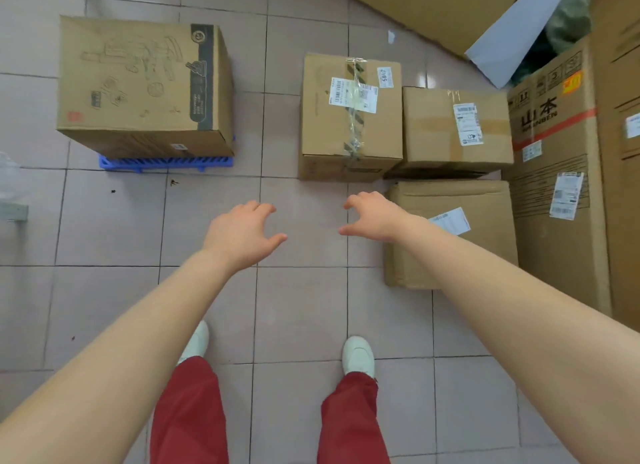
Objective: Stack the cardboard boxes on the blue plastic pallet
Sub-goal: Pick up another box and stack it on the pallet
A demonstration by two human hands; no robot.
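Note:
A large printed cardboard box (138, 79) sits on the blue plastic pallet (162, 162) at upper left; only the pallet's front edge shows. To the right on the floor stand a taped box with labels (346, 117), a smaller labelled box (453, 128) beside it, and a low box (446, 235) nearer me. My left hand (242, 235) and my right hand (374, 218) hover over bare tiles in front of the taped box, fingers spread and curled, holding nothing. My right forearm crosses over the low box.
A tall box with black lettering and an orange stripe (554, 173) stands at the right edge. Flat cardboard sheets (415, 3) and a white sheet (516, 34) lie at the top right. My feet in white shoes (358, 356) stand on the pink tiled floor (104, 308).

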